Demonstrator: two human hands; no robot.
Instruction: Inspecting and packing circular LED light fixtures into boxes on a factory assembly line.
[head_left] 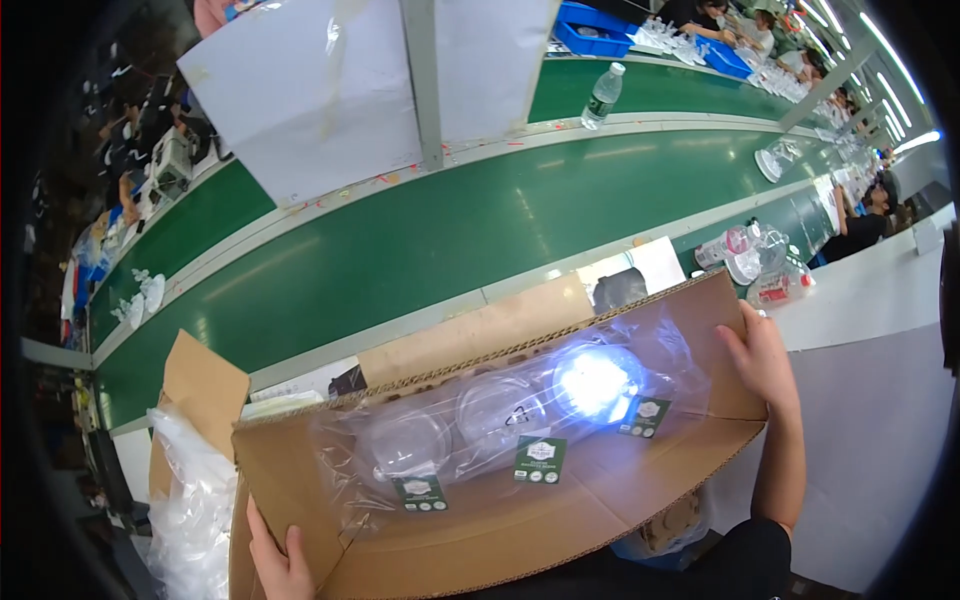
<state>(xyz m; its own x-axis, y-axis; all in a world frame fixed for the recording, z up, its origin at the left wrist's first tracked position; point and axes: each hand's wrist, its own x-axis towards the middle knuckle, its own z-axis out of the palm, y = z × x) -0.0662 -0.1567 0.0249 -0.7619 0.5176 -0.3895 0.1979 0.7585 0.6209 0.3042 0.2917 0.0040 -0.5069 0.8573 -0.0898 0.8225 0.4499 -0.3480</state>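
An open cardboard box (610,495) is held in front of me, one hand at each end. My left hand (280,562) grips the wall at its near left corner, thumb on the inside. At the right end, my right hand (760,358) is closed over the wall, thumb inside too. Three round clear pieces lie in a row in the box under clear plastic film (345,440): a left one (405,440), a middle one (490,410) and a right one (585,375) bright with glare. Green-and-white tags (540,460) sit along their near side.
A green conveyor belt (400,250) runs behind the box. Plastic bottles (780,287) stand at right, another bottle (603,97) beyond the belt. White plastic bags (190,510) fill a second carton (205,375) at left. White panels (300,100) rise at the back; people work farther off.
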